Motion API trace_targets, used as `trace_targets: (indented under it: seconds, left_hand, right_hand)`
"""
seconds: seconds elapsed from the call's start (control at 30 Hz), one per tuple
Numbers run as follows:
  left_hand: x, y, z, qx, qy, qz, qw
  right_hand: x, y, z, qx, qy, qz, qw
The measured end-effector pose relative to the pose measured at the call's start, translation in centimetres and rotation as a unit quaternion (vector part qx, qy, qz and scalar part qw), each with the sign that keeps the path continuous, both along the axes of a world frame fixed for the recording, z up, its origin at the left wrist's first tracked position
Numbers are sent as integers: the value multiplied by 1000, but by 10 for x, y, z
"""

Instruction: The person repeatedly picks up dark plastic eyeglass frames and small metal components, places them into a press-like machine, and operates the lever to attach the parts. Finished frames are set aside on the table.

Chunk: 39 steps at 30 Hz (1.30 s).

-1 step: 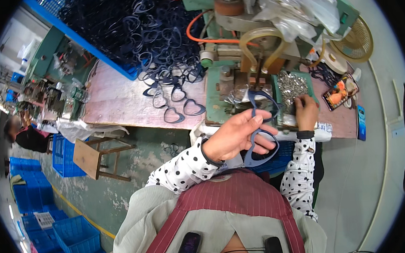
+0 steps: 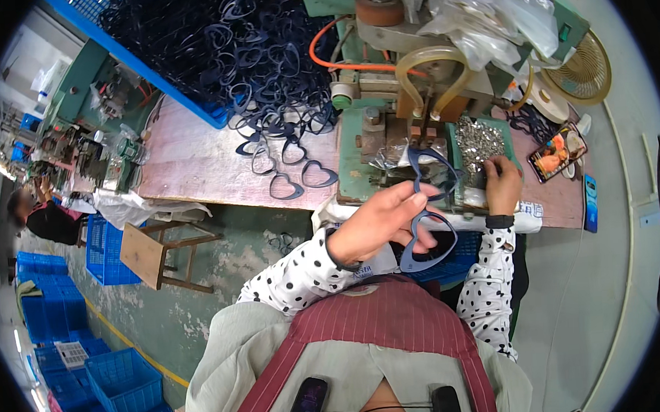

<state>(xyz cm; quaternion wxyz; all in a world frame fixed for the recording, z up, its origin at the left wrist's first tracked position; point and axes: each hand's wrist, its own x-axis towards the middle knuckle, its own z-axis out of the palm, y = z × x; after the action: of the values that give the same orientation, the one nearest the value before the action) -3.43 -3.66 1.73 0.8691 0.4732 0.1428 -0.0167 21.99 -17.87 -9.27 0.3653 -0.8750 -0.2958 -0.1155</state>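
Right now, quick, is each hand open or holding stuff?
Left hand: holding a blue heart-shaped eyeglass frame.
Right hand: curled by small metal parts; can't tell if holding any.

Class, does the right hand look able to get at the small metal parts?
Probably yes: the right hand is close beside the small metal parts, and nothing visible blocks the way.

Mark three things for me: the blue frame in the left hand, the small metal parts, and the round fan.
Blue frame (image 2: pixel 407 260), head view: on the lower corner of the nearer heart-shaped rim.
Small metal parts (image 2: pixel 480 141), head view: on the middle of the heap.
Round fan (image 2: pixel 581 67), head view: on its grille.
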Motion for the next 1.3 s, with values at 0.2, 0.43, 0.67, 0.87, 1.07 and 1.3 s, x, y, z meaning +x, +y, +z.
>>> trace_targets:
  seconds: [0.2, 0.43, 0.67, 0.87, 1.07, 1.3]
  left_hand:
    - [-38, 84, -102, 716, 103, 253, 643]
    - [-53, 167, -156, 841, 103, 222, 482]
    - [-35, 189, -119, 521, -53, 366, 769]
    - [-22, 124, -84, 506, -73, 544, 665]
    - [-3, 42, -9, 782, -227, 269, 514]
    - [24, 21, -6, 723, -400, 166, 538]
  right_hand:
    - [0, -4, -11, 93, 25, -3, 995]
    - [-10, 7, -5, 111, -54, -10, 992]
    - [-13, 3, 4, 106, -118, -28, 987]
    - [-30, 25, 33, 134, -49, 32, 989]
    - [-70, 42, 95, 219, 79, 165, 959]
    - [-97, 55, 108, 218, 235, 226, 920]
